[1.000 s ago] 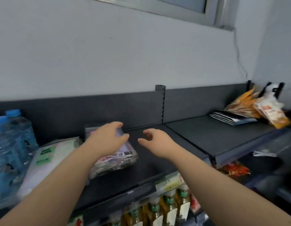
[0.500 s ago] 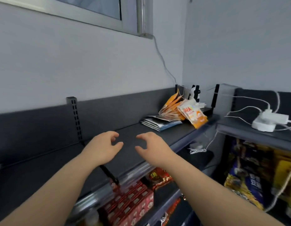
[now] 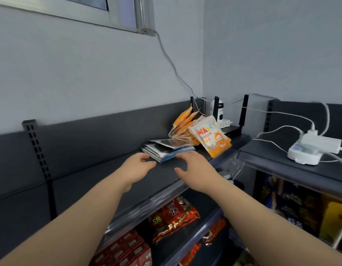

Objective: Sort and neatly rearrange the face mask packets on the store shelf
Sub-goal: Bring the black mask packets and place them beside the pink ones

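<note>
A flat stack of silver-and-blue mask packets (image 3: 166,150) lies on the dark top shelf (image 3: 101,181). Behind it, several orange packets (image 3: 182,121) lean fanned against the back panel. One orange-and-white packet marked MASK (image 3: 211,138) tilts at the shelf's front edge. My left hand (image 3: 136,167) hovers just short of the flat stack's left corner, fingers loosely curled and holding nothing. My right hand (image 3: 195,167) hovers at the stack's front right corner, fingers spread, holding nothing.
A white camera and a black router with antennas (image 3: 221,116) stand in the corner behind the packets. A white power strip (image 3: 308,150) with cables sits on the right shelf. Red snack bags (image 3: 172,217) and red boxes (image 3: 124,250) fill the lower shelves.
The view has swung right, away from the water bottles and the first packets. Both hands have moved along the shelf and now hover at the flat stack of packets.
</note>
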